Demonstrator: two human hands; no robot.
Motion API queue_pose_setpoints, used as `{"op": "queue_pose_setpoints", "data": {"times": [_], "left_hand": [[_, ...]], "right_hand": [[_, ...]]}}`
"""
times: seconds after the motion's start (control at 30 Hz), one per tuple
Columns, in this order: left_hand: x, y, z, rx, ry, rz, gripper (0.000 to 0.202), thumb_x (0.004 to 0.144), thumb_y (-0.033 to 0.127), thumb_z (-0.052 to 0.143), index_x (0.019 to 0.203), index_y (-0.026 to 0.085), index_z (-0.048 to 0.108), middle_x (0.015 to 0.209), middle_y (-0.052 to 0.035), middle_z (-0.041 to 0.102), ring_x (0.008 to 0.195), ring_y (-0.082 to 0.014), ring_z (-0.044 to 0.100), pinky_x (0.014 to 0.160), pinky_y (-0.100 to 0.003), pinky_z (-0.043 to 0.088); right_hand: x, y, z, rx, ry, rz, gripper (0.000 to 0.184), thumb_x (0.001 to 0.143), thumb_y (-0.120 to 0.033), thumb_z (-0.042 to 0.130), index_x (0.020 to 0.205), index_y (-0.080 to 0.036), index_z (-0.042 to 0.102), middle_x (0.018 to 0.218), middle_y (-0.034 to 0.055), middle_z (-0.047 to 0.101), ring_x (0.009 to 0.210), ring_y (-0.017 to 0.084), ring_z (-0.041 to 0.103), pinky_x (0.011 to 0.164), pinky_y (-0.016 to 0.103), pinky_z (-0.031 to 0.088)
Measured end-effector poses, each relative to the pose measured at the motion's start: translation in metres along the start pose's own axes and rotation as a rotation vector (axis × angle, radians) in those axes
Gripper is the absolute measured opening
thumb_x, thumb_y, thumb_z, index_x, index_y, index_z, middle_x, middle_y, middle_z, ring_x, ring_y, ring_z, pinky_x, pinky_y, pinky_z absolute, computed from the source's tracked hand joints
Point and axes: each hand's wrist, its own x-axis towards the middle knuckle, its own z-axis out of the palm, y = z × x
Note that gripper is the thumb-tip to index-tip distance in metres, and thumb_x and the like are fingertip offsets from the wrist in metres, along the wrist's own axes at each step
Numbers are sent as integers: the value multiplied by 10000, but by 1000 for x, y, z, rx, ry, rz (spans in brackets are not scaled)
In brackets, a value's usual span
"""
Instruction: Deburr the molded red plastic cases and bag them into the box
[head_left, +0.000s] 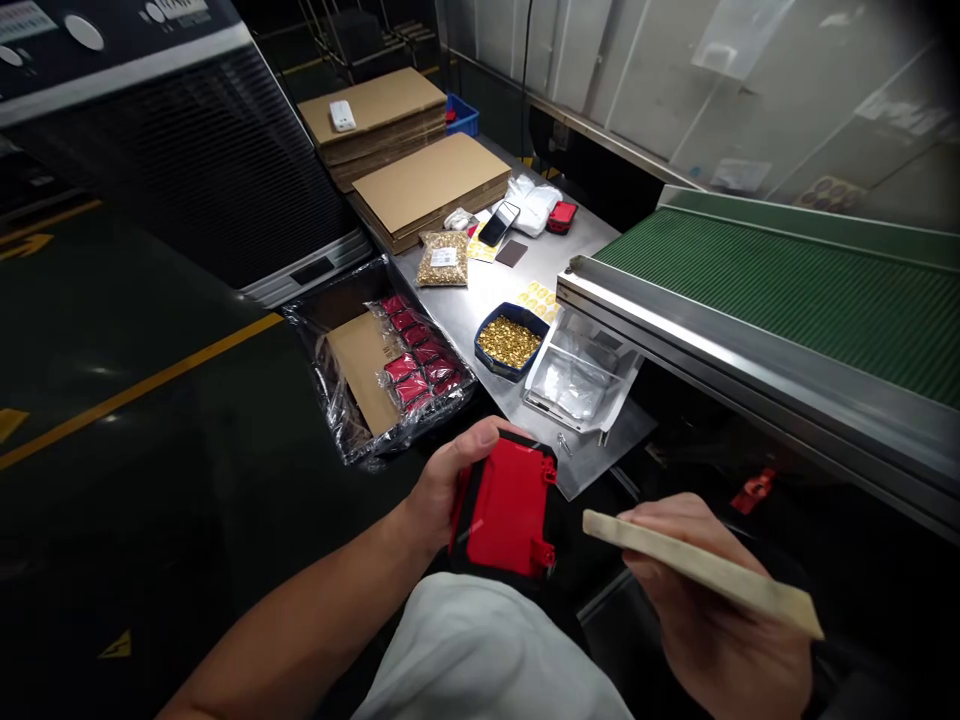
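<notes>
My left hand (442, 480) is closed around a red and black plastic part (510, 505), holding it over my lap near the table's front edge. My right hand (705, 600) grips a flat pale beige stick (697, 570) that points left toward the red part, its tip a short way off the part. Just beyond the red part lies a clear plastic tray (577, 385) on the metal table (487, 290). A blue bowl of small gold pieces (508, 342) stands beside that tray.
A plastic-lined box (375, 350) holds several red parts and a cardboard sheet. Further back lie a bag of gold pieces (442, 258), a phone (498, 224), stacked cardboard (431, 185) and white bags. A green conveyor (787, 290) runs along the right. Dark floor with yellow lines lies left.
</notes>
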Motion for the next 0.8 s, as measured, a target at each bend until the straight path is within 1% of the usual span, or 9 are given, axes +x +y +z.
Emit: {"op": "queue_pose_setpoints", "data": {"times": [0.07, 0.2, 0.4, 0.47, 0.53, 0.6, 0.67, 0.73, 0.8], "left_hand": [[-1, -1, 2, -15, -21, -2, 499, 761, 537, 646, 1037, 121, 625, 930, -163, 659, 839, -340, 651, 702, -417, 537], [-2, -7, 10, 16, -40, 9, 456, 793, 513, 635, 1022, 119, 624, 929, -157, 666, 813, -279, 640, 727, -366, 523], [-2, -15, 14, -14, -6, -36, 427, 828, 479, 617, 1018, 98, 640, 887, -154, 668, 762, -227, 615, 713, -314, 521], [-2, -15, 13, -117, 5, -80, 400, 839, 475, 615, 999, 110, 643, 854, -122, 658, 743, -204, 612, 714, -298, 524], [-3, -14, 9, -222, 25, -102, 404, 833, 495, 626, 999, 126, 638, 860, -102, 650, 750, -205, 619, 714, -307, 534], [-5, -12, 3, -250, 40, -95, 455, 811, 528, 645, 1018, 123, 635, 870, -113, 653, 754, -224, 631, 692, -324, 545], [-7, -11, -3, -238, 43, -62, 491, 795, 553, 658, 1014, 114, 634, 873, -129, 658, 759, -241, 641, 678, -333, 552], [-7, -12, -7, -236, 53, -12, 478, 792, 549, 671, 1005, 123, 627, 891, -125, 659, 780, -245, 650, 694, -337, 559], [-7, -14, -8, -244, 72, 46, 437, 809, 526, 670, 987, 130, 620, 895, -105, 655, 779, -218, 649, 712, -310, 560]], "right_hand": [[-2, -3, 4, -1, -28, -3, 228, 848, -57, 655, 1055, -151, 661, 959, 97, 646, 917, 237, 608, 721, 390, 511], [6, -10, 13, -18, -185, -96, 302, 828, -50, 673, 1108, -160, 640, 974, 98, 658, 901, 234, 613, 727, 399, 516], [17, -11, 23, -74, -195, -145, 279, 833, -59, 655, 1087, -172, 636, 950, 89, 669, 877, 232, 616, 750, 415, 507], [18, -14, 24, -99, -129, -174, 271, 823, -65, 669, 1073, -170, 658, 954, 87, 672, 876, 228, 619, 749, 400, 509], [15, -14, 20, -142, 77, -142, 204, 812, -87, 695, 1000, -167, 693, 928, 79, 674, 843, 216, 628, 723, 364, 512], [6, -4, 14, -109, 334, 78, 133, 812, -170, 735, 941, -154, 704, 871, 73, 680, 777, 206, 640, 663, 325, 513], [-7, 22, 10, -11, 486, 426, 242, 799, -311, 776, 936, -129, 692, 800, 70, 685, 687, 201, 640, 591, 300, 505], [-19, 61, 15, 77, 422, 711, 393, 763, -455, 791, 913, -114, 666, 716, 58, 674, 589, 186, 608, 518, 282, 482], [-27, 107, 30, 132, 267, 885, 434, 760, -542, 759, 823, -132, 630, 588, 23, 625, 472, 152, 531, 424, 254, 409]]}}
